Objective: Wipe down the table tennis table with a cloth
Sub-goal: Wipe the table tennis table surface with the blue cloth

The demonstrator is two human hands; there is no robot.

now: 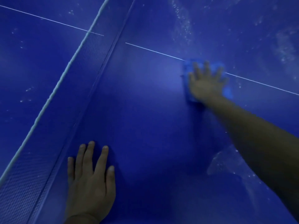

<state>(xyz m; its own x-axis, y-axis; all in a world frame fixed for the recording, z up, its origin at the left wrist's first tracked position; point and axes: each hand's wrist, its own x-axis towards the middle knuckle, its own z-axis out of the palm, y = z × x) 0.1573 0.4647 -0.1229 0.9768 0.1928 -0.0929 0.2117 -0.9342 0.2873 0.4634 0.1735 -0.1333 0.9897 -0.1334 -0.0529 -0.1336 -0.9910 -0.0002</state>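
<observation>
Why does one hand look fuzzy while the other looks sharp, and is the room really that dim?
Head view: the right hand and the blue cloth under it are motion-blurred; the left hand, flat on the table, is crisp. Lighting is dim and blue-tinted, with a soft pale glare patch left of the cloth.

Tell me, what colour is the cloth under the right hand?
Blue, a lighter blue than the table; the cloth shows in the head view.
</observation>
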